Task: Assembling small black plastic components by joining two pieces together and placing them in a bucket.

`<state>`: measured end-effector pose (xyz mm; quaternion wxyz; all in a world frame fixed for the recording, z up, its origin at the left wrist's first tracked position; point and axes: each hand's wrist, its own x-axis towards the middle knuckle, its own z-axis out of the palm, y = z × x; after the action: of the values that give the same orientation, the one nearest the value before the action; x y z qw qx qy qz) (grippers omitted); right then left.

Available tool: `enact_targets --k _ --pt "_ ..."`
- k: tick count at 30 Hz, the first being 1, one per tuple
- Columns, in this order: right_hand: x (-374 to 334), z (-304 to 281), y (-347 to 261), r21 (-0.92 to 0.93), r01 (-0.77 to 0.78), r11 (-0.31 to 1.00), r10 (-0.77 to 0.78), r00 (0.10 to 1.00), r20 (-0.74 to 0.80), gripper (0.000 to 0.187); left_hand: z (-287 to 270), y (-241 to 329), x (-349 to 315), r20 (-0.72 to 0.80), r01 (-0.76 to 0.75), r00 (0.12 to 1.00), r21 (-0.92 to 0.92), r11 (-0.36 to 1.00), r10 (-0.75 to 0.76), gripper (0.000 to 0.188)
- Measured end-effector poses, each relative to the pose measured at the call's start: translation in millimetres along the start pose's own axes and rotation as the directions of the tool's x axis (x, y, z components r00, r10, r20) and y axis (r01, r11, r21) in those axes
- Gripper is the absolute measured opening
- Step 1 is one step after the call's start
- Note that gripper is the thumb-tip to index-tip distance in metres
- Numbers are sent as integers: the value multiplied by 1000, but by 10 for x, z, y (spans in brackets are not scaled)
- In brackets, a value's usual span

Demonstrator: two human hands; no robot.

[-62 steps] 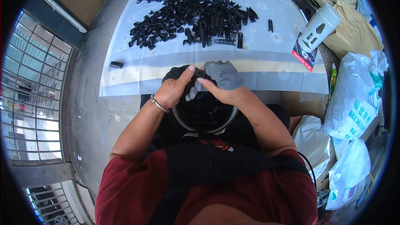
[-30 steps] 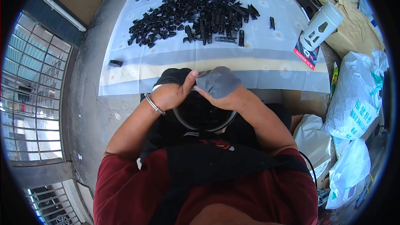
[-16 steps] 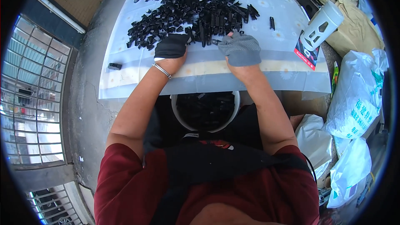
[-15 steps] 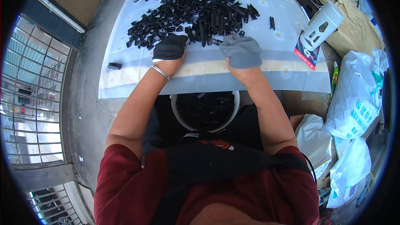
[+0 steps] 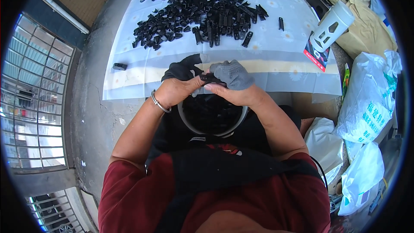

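My left hand (image 5: pixel 177 82), in a black fingerless glove, and my right hand (image 5: pixel 233 81), in a grey one, meet over the table's near edge. Between their thumbs and fingers they hold a small black plastic part (image 5: pixel 211 79). Both hands are closed on it, and its far side is hidden by the fingers. Just below the hands, a white-rimmed bucket (image 5: pixel 245 113) contains many similar black parts. Beyond them, a large pile of black plastic parts (image 5: pixel 189 17) covers much of the white, flower-patterned tablecloth (image 5: pixel 280 56).
One black piece (image 5: pixel 120 66) lies alone at the cloth's left, another (image 5: pixel 281 23) on the right. A white cup-like holder (image 5: pixel 334 26) rests on a red and black card (image 5: pixel 317 58). White plastic bags (image 5: pixel 366 99) crowd the right side. A barred window (image 5: pixel 39 90) is at left.
Both hands have drawn back from the pile toward me and come together with a black part between them. A long black piece now shows where my right hand was.
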<state>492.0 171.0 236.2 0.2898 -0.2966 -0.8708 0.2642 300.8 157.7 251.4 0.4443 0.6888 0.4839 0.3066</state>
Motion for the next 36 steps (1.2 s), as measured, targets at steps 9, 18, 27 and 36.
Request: enact_targets --k 9,18,27,36 --pt "12 88 -44 -67 107 992 -124 923 -364 29 266 -201 -33 -254 10 963 -315 949 -94 40" --pt "-87 -110 -26 -376 52 925 -125 977 -174 19 142 -91 24 -182 -46 983 -75 996 32 43" --pt "-136 -79 38 -428 77 901 -170 968 -184 16 118 4 68 -92 -49 994 33 998 52 43" --pt "2 211 25 -252 97 963 -128 985 -111 19 -80 128 77 82 -140 990 448 883 115 46"
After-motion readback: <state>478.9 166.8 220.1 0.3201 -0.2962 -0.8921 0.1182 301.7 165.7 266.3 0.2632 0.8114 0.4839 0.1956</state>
